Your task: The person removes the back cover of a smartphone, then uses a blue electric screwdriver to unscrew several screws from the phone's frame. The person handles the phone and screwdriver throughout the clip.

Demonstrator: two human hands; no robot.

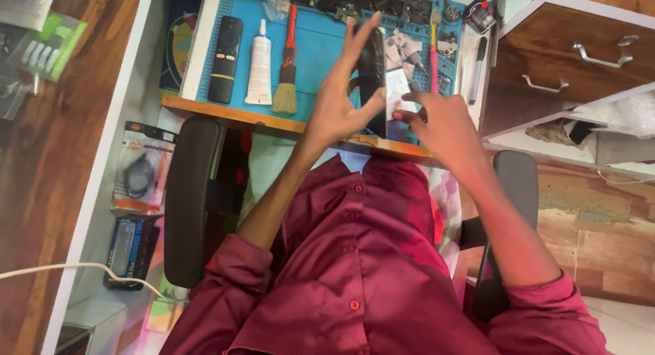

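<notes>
My left hand (341, 99) holds a black smartphone (372, 68) upright on its edge above the blue work mat (321, 48), thumb and fingers spread along its sides. My right hand (437, 126) sits just right of the phone, fingertips pinched at a small white piece (397, 89) against the phone's lower edge. Both forearms come out of maroon shirt sleeves.
On the mat lie a black remote (225, 58), a white glue tube (260, 61), an orange-handled brush (287, 65), a pink tool (433, 58), a black pen (477, 68) and small parts at the back. Chair armrests (187, 198) flank me. Wooden drawers (573, 61) stand at right.
</notes>
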